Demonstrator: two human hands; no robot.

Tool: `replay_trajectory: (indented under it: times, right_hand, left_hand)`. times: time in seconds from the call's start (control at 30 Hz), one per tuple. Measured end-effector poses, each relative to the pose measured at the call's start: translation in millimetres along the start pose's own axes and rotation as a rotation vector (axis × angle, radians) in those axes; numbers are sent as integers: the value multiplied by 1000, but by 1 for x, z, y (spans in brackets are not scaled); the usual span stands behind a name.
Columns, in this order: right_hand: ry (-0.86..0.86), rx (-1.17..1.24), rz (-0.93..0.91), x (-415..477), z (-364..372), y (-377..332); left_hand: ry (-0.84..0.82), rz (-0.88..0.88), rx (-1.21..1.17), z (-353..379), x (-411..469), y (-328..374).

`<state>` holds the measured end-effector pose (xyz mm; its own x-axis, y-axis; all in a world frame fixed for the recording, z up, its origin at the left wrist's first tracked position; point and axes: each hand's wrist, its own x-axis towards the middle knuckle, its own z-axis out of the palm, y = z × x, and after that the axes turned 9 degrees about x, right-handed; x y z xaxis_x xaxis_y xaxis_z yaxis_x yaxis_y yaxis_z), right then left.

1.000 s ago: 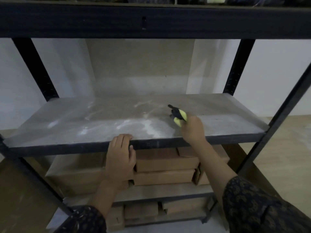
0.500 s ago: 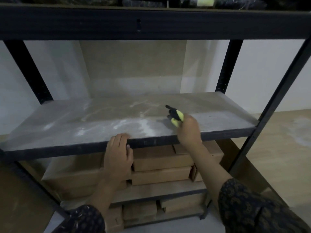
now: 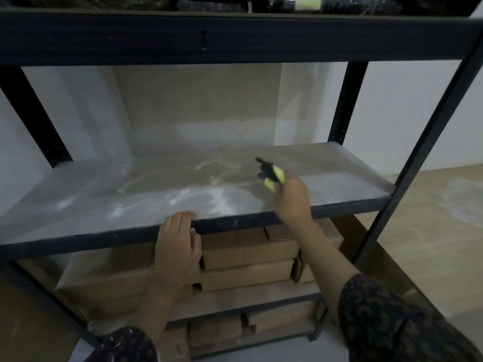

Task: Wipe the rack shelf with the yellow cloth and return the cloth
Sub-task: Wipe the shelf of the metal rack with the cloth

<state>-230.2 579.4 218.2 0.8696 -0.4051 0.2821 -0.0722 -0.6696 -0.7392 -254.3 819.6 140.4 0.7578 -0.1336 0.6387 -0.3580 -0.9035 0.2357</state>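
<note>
The grey rack shelf [image 3: 109, 194] spans the middle of the view, with white dust streaks across its front half. My right hand [image 3: 292, 199] grips a bunched yellow and black cloth [image 3: 271, 176] on the shelf surface, right of centre. My left hand [image 3: 177, 246] holds the shelf's black front edge, fingers curled over the top and thumb at the front face.
A black beam [image 3: 235, 35] of the upper shelf runs overhead, with dark items on top. Black uprights [image 3: 345, 105] stand at the corners. Cardboard boxes [image 3: 248, 249] fill the lower shelves. Wooden floor [image 3: 431, 231] lies to the right.
My right hand with the cloth has stayed at about the same spot on the shelf. The view has drifted slightly to the right and down. My left hand keeps its hold.
</note>
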Motion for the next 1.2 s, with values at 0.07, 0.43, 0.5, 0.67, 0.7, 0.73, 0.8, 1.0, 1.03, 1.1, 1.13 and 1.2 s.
replay_trajectory:
  times: [0.07,0.43,0.5,0.67,0.7,0.73,0.8,1.0,1.03,1.1,1.13,1.2]
  right_hand:
    - [48,-38,95,18,-14,20]
    - [-329,-137,-185,-15,48,-39]
    - [-347,-34,-120,0,33,-38]
    - [-42,-1,76,64,-17,14]
    - [-12,-46,95,74,-22,27]
    - [2,-96,123,82,-23,39]
    - [-4,-171,176,90,-21,49]
    - [-149,-349,-73,80,31,12]
    - [-201,-340,-145,75,44,3]
    - [-320,-254,-239,65,62,-14]
    - [-374,-151,-242,64,65,-19]
    - [-409,94,-152,73,58,-19]
  left_hand:
    - [1,-2,1,1,0,0]
    - [30,-27,40,0,10,4]
    - [31,-71,39,-3,24,5]
    - [26,-78,140,-6,62,0]
    - [-1,-52,187,-6,67,-1]
    - [-33,-28,228,-4,70,-3]
    - [-93,4,282,-1,72,-5]
    - [-131,18,315,7,64,-13]
    - [-132,15,318,8,65,-13]
    - [-131,13,333,9,65,-14]
    - [-124,17,340,10,64,-15]
    - [-118,19,341,10,63,-14]
